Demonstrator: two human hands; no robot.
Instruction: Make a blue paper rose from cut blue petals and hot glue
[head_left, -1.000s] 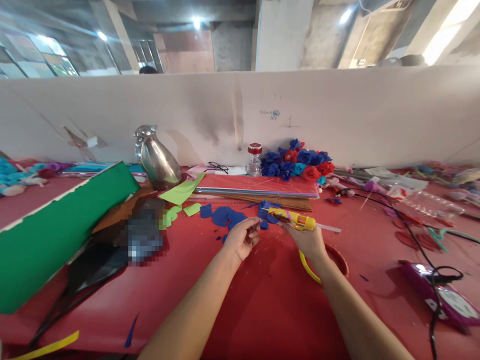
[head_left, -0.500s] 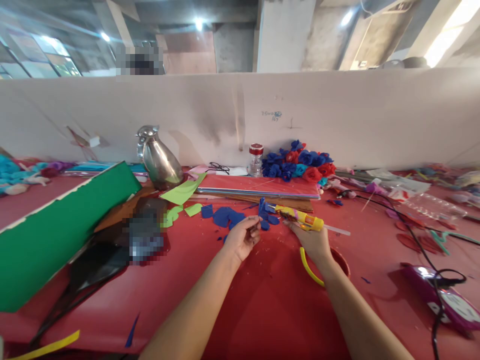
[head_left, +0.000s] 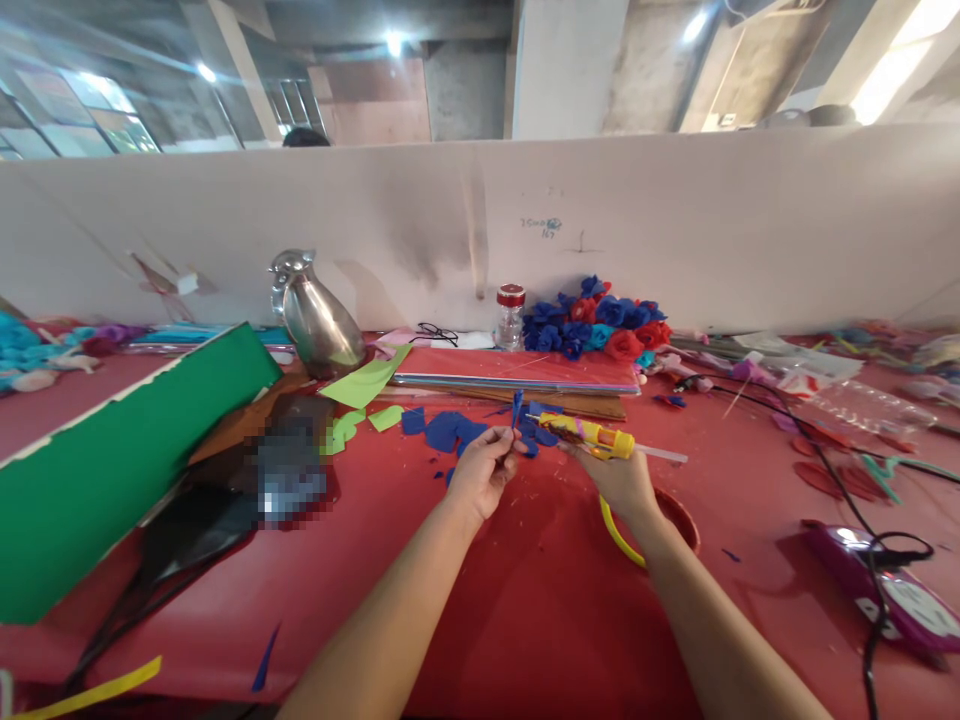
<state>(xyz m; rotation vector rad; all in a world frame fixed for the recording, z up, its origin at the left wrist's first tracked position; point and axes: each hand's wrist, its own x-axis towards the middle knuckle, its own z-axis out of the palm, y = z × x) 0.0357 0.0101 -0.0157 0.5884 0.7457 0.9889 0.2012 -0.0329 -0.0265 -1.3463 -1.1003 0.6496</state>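
My left hand (head_left: 486, 472) pinches a small upright piece of blue paper (head_left: 517, 407) between thumb and fingertips. Wrapped around a yellow hot glue gun (head_left: 592, 434) is my right hand (head_left: 615, 478). The gun's nozzle points left, close to the blue piece, and a clear glue stick (head_left: 661, 455) juts from its back end. Cut blue paper petals (head_left: 444, 431) lie on the red table (head_left: 487, 620) just beyond my left hand. Under my right wrist sits a round reddish container (head_left: 681, 522) with a yellow curved strip (head_left: 619, 538) at its left side.
Behind the petals lie stacked coloured sheets (head_left: 517, 371), a lidded jar (head_left: 511, 320) and a heap of blue and red paper flowers (head_left: 600, 325). A steel jug (head_left: 319, 315) and a green board (head_left: 142, 450) stand left. A purple device (head_left: 877, 585) with a black cable lies right.
The blue piece in my left hand now stands upright and narrow, turned from its earlier angle. The glue gun has shifted slightly left with my right hand.
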